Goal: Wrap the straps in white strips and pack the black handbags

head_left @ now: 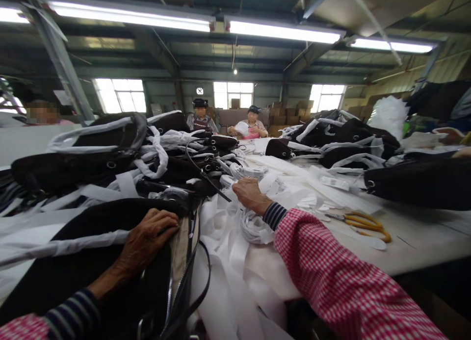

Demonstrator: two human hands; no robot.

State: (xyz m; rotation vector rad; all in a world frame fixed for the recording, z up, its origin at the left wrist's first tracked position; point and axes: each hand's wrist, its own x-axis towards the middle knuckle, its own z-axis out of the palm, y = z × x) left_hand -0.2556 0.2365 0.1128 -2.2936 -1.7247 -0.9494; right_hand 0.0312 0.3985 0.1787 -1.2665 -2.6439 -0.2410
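Observation:
A black handbag point(110, 281) lies in front of me at the left, its zipped opening showing a beige lining point(180, 254). My left hand point(149, 237) rests on the bag with curled fingers gripping the edge beside that opening. A white-wrapped handle point(88, 243) passes under the wrist. Farther forward, my right hand point(252, 193) is closed above a coil of white cord or strap point(253, 227); what its fingers hold is hidden. Close to that hand is the end of a thin black strap point(219, 190). Loose white strips point(228, 266) spread between the two hands.
Black bags with white-wrapped handles are piled at the left point(73, 170) and right point(419, 180). Yellow-handled pliers or snips point(364, 222) lie on the pale table point(415, 249). Two people point(200, 119) work across the table; another person point(44, 115) is at the far left.

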